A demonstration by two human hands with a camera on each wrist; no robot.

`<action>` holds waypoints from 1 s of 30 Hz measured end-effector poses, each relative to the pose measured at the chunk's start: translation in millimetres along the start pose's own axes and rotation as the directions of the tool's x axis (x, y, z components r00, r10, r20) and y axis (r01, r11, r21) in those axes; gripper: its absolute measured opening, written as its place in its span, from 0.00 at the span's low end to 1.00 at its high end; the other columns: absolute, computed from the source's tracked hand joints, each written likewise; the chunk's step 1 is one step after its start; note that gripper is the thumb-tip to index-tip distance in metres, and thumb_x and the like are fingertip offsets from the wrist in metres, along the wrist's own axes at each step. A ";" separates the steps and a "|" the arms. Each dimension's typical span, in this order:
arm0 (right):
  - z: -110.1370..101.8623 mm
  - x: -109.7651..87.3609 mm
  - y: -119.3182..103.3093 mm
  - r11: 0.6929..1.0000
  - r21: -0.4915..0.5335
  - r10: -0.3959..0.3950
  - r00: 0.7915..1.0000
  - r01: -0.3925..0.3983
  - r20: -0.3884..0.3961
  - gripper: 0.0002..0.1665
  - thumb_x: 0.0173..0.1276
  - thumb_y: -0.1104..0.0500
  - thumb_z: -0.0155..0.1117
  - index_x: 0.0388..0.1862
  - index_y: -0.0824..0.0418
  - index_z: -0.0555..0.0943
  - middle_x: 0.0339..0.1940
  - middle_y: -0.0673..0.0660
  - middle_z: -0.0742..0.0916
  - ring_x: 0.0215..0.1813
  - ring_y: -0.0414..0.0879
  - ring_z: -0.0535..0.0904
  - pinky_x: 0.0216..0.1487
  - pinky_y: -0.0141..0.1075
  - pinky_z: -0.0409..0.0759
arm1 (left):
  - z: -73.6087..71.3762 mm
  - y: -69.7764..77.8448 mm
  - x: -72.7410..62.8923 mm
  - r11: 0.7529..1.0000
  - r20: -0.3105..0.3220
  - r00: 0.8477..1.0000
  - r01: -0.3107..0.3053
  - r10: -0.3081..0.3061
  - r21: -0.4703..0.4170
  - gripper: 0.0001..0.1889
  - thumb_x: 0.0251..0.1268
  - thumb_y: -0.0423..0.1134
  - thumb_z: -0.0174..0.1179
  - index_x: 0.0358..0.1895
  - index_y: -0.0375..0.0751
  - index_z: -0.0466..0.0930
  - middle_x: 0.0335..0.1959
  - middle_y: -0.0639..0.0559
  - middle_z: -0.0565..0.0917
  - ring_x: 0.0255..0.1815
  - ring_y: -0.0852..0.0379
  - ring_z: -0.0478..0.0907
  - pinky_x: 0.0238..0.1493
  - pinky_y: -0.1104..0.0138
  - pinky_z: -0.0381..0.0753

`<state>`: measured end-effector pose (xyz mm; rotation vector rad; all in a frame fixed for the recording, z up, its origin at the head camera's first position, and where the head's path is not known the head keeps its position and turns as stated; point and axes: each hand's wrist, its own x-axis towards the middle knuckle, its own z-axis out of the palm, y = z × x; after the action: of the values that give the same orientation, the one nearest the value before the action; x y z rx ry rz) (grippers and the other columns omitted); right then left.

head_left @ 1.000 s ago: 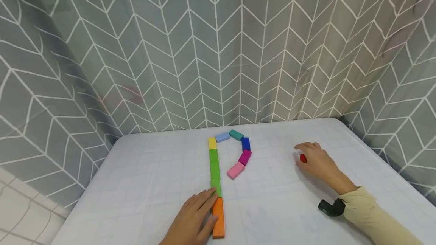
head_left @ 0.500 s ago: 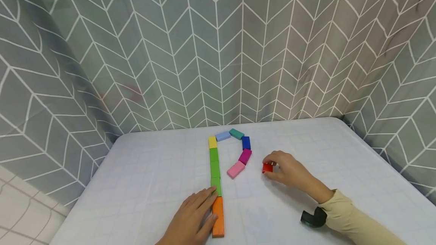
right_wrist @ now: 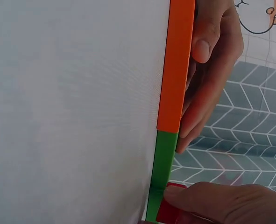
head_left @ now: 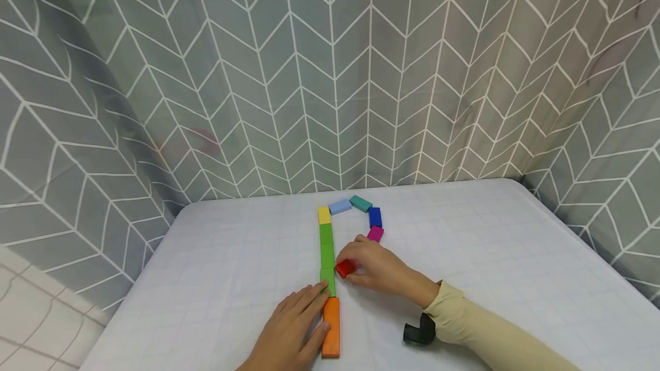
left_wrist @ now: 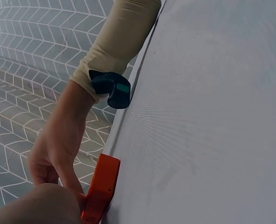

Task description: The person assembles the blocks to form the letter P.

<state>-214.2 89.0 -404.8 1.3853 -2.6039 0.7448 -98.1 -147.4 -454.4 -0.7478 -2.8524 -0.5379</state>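
My right hand (head_left: 381, 268) pinches a red block (head_left: 345, 268) between thumb and fingers, close beside the row of green blocks (head_left: 327, 255). From the right wrist, the red block (right_wrist: 169, 210) appears right by a green block (right_wrist: 164, 156); contact cannot be told. My left hand (head_left: 291, 325) rests along the row's near end, fingertips on the nearest green block, thumb at the orange block (head_left: 332, 334). A yellow block (head_left: 323, 215) tops the row. Light blue (head_left: 340, 206), teal (head_left: 361, 204), dark blue (head_left: 375, 217) and magenta (head_left: 376, 234) blocks curve rightward. The right hand hides the pink block.
All the blocks lie on a white-covered table (head_left: 232, 262). A grey curtain (head_left: 309, 73) with white zigzag lines stands behind and at both sides. A dark wrist device (head_left: 420, 331) hangs below the right sleeve (head_left: 479, 319), near the tabletop.
My right hand has carried the red block leftward from the table's right side to the green row, and now covers the pink block. My left hand stays in place.
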 end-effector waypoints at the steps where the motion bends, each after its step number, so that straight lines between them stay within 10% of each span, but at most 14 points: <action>1: 1.1 1.5 0.6 1.000 -0.010 -0.003 1.000 0.003 0.004 0.17 0.61 0.67 0.79 0.49 0.61 0.89 0.46 0.51 0.90 0.49 0.46 0.77 0.49 0.33 0.81 | 0.3 -0.2 0.1 1.000 -0.003 1.000 -0.001 0.001 0.004 0.31 0.83 0.58 0.49 0.78 0.44 0.70 0.79 0.58 0.66 0.75 0.49 0.67 0.72 0.45 0.67; 16: 9.6 4.4 3.0 0.997 -0.053 0.049 0.998 -0.047 0.041 0.20 0.60 0.68 0.78 0.51 0.60 0.89 0.51 0.52 0.90 0.53 0.50 0.78 0.49 0.42 0.79 | 1.6 1.6 -0.9 0.999 -0.031 0.999 -0.026 0.027 0.044 0.29 0.81 0.54 0.53 0.76 0.43 0.73 0.78 0.55 0.68 0.73 0.49 0.69 0.70 0.46 0.70; 30: -1.0 -19.9 19.3 0.996 0.052 0.083 0.976 -0.074 -0.201 0.16 0.64 0.65 0.75 0.51 0.63 0.87 0.60 0.60 0.85 0.62 0.53 0.75 0.61 0.50 0.80 | 3.6 3.4 -0.4 0.999 -0.001 1.000 0.012 -0.012 0.044 0.28 0.78 0.50 0.56 0.75 0.43 0.73 0.78 0.56 0.68 0.74 0.49 0.69 0.70 0.46 0.70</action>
<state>-218.3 113.5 -417.2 1.1546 -2.5085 0.9082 -96.3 -143.5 -456.8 -0.7236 -2.8599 -0.4745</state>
